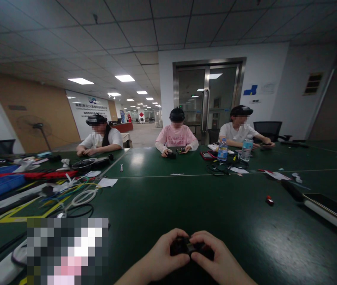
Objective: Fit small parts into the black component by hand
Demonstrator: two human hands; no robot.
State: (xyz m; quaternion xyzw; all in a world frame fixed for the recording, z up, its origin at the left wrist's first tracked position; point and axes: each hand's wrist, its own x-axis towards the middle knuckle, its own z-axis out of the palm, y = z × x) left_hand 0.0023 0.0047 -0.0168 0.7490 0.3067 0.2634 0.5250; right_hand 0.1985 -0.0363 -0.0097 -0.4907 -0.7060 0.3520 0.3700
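Observation:
Low in the head view, close to the table's near side, my left hand (166, 250) and my right hand (213, 253) hold a small dark object (188, 247) between them. It looks black, and its kind cannot be made out because the fingers cover much of it. My left fingers curl around its left side and my right fingers around its right side. Both thumbs press on the near face, their tips almost meeting. Beneath lies the dark green table top (144, 206).
To the left lie a blue tray (2, 188), looped white cable (84, 197) and a white power strip (3, 271). A small red-and-dark item (269, 200) and a large flat device (334, 211) lie right. Beyond are two water bottles (222, 150) and three seated people (176, 136).

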